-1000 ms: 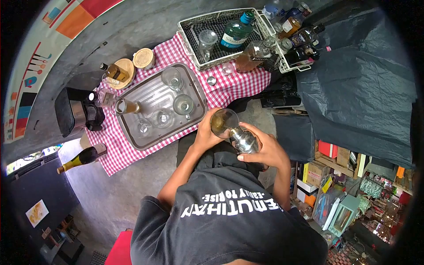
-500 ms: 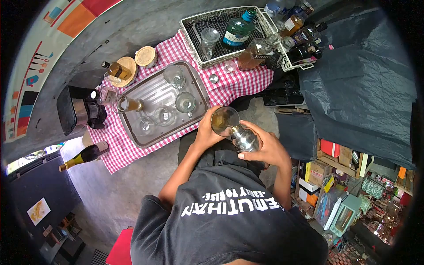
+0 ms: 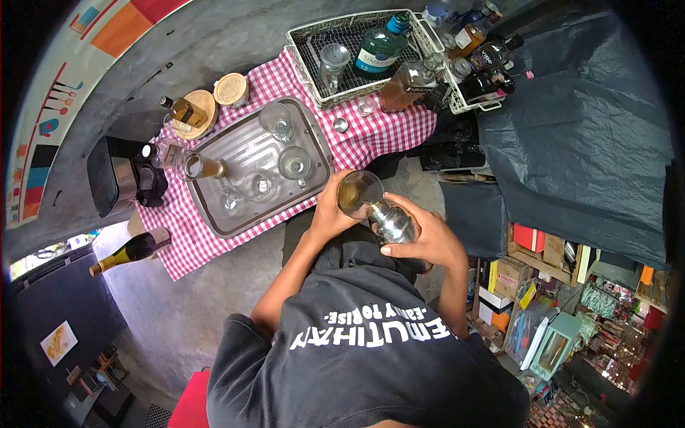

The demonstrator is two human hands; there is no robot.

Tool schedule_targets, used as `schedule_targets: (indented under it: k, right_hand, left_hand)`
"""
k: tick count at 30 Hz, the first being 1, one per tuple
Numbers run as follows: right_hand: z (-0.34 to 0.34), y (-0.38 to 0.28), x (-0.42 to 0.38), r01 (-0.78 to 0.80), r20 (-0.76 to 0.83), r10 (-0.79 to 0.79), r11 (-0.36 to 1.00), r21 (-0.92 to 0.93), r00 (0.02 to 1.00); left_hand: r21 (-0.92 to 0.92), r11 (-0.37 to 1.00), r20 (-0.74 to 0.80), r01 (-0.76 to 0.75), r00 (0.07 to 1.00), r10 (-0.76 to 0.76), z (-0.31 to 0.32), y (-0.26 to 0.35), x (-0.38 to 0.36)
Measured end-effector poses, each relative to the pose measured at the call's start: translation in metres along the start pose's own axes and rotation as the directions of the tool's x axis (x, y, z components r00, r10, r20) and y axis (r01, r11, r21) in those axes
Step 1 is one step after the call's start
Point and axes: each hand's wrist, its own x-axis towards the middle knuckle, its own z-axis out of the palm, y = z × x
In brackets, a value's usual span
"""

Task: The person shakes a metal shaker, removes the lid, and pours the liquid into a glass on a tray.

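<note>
My left hand [image 3: 330,210] grips a clear glass [image 3: 359,192] with amber liquid in it, held just off the front edge of the checked cloth. My right hand [image 3: 422,239] is wrapped around a shiny metal shaker [image 3: 392,222], tipped with its mouth against the rim of the glass. Both hands are held close together in front of my chest.
A metal tray [image 3: 239,153] on the red checked cloth [image 3: 371,135] carries several glasses. A white wire basket [image 3: 335,36] holds a green bottle [image 3: 382,46] and a glass jar. More bottles [image 3: 485,60] stand at right. A black appliance [image 3: 125,175] and a wine bottle [image 3: 132,250] lie at left.
The view shifted slightly. Both hands stay joined, with the shaker still tipped at the glass.
</note>
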Motion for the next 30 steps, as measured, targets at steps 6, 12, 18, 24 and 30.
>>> schedule_targets:
  k: [6, 12, 18, 24, 30]
  right_hand:
    - [0.001, 0.006, -0.002, 0.02, -0.015, -0.02, 1.0, 0.002, 1.0]
    - [0.002, 0.003, -0.006, -0.009, -0.021, 0.009, 1.0, -0.013, 1.0]
    - [0.005, 0.017, -0.006, 0.04, -0.031, -0.038, 0.996, 0.083, 0.999]
    - [0.004, 0.015, -0.007, 0.025, -0.022, -0.024, 0.999, 0.03, 0.999]
    - [0.006, 0.014, -0.008, 0.024, -0.049, -0.025, 0.999, -0.027, 0.998]
  left_hand:
    - [0.005, 1.0, 0.005, -0.022, 1.0, 0.022, 0.001, -0.001, 0.0]
    - [0.0, 0.999, 0.02, -0.035, 0.999, 0.035, 0.001, 0.002, -0.001]
    - [0.013, 1.0, 0.038, -0.027, 0.999, 0.027, 0.002, -0.003, -0.006]
    - [-0.016, 1.0, 0.044, 0.016, 0.999, -0.015, 0.003, -0.001, -0.008]
    - [0.002, 1.0, 0.04, 0.009, 0.999, -0.009, 0.002, -0.004, -0.009]
